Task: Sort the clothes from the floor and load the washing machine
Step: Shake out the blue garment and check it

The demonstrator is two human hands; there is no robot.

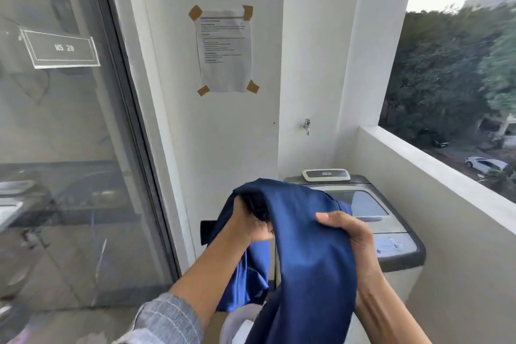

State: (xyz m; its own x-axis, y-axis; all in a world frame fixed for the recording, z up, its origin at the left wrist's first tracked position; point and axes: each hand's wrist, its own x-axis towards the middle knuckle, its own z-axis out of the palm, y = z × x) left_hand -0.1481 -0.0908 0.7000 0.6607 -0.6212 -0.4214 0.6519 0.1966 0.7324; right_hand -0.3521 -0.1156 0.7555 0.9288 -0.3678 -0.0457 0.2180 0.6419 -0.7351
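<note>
Holding a dark blue garment (312,254) up at chest height, the person stands just in front of the washing machine (391,232), which serves as the landmark here. The left hand (252,225) has its fingers curled into a bunched fold near the top of the cloth, and the right hand (349,229) pinches another fold with thumb over the fabric, so each grip is closed on the same piece. My guess is that the cloth is spread between the two hands to check or straighten it before it goes in; the rest hangs down in front of the machine, hiding its near left corner.

The machine's lid (363,204) looks shut, its tinted window facing up, so it would need lifting before anything is loaded. At the back of the machine sits a control panel (326,175) with a small label too blurred to read.

Above the machine and to its left, a printed sheet (224,50) is taped to the wall at four corners; its lines are illegible. Farther left of the machine, a sign (62,48) on the glass door reads something like "WS 20". A tap (307,126) sticks out of the wall just above the machine.
</note>
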